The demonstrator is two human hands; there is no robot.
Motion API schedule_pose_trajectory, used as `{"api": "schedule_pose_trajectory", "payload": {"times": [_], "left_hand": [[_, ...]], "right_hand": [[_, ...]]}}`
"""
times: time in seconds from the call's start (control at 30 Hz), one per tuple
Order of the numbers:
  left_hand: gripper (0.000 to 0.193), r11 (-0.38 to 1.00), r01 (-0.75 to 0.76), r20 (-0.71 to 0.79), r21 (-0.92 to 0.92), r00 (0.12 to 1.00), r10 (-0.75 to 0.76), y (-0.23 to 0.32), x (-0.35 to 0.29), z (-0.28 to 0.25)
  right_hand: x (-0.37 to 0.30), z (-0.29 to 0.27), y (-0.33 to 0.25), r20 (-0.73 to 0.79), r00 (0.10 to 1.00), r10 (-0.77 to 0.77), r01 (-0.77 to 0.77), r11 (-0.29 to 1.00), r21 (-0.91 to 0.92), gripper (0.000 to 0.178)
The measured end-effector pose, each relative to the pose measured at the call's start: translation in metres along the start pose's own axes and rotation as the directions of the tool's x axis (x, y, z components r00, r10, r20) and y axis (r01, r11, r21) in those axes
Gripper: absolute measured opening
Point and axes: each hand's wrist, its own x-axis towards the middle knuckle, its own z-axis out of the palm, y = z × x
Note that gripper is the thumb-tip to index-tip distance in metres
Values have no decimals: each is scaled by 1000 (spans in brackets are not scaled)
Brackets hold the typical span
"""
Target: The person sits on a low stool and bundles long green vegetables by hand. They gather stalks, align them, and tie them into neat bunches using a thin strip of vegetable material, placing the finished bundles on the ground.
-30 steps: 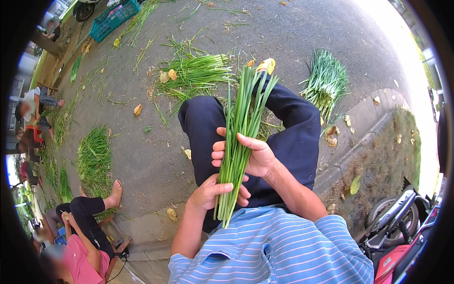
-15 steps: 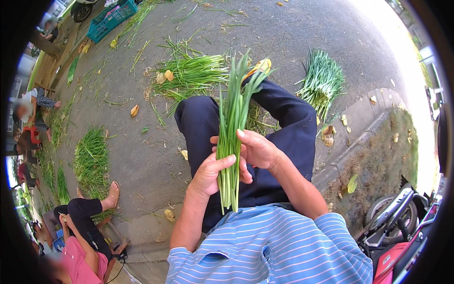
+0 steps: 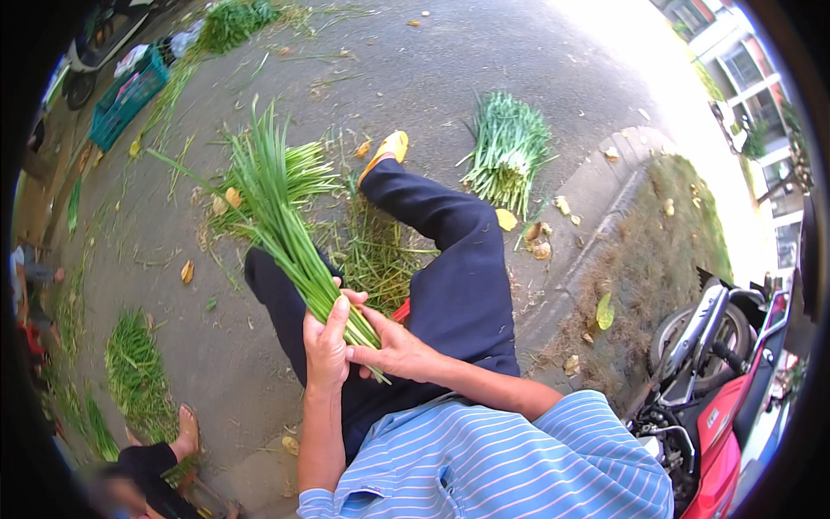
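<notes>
A bunch of garlic chives (image 3: 290, 238) lies across my lap, leaf tips pointing away to the far left and pale stem ends towards me. My left hand (image 3: 326, 348) is closed around its lower part, thumb on top. Close beside it, my right hand (image 3: 396, 348) grips the stems near their cut ends. Beyond my knees, a loose heap of chives (image 3: 298, 169) rests on the pavement, partly hidden by the held leaves. To its right a neat pile of chives (image 3: 510, 147) fans out. Yellowish trimmings (image 3: 380, 259) lie between my legs.
At the far left stands a teal plastic crate (image 3: 130, 99), with a green heap (image 3: 238, 24) beyond it. Another green pile (image 3: 138, 372) lies left, near a seated person's bare foot (image 3: 188, 431). A red motorcycle (image 3: 722, 432) is at the right, by a kerb (image 3: 575, 259).
The bunch has tipped from upright to leaning left. My right hand has moved down to the stem ends. The view has turned right, and my right leg has stretched out.
</notes>
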Motion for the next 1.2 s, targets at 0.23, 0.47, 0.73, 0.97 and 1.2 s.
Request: {"api": "schedule_pose_trajectory", "payload": {"times": [0.23, 0.47, 0.73, 0.97, 1.2], "left_hand": [[33, 989, 72, 47, -132, 997, -66, -3, 4, 5], [11, 878, 195, 63, -436, 980, -187, 2, 33, -2], [28, 880, 261, 83, -397, 965, -249, -2, 39, 20], [20, 819, 257, 44, -513, 961, -274, -6, 59, 13], [18, 830, 268, 38, -489, 957, -287, 6, 74, 24]], "right_hand": [[-14, -18, -17, -22, 996, 90, -92, 981, -171, 60], [-21, -31, -9, 115, 968, 221, -227, 973, 38, 21], [-29, -48, -1, 289, 936, 202, -313, 855, 413, 21], [-35, -58, -7, 314, 925, 216, -353, 793, 497, 27], [-38, -72, -3, 350, 930, 110, -289, 805, 517, 33]]}}
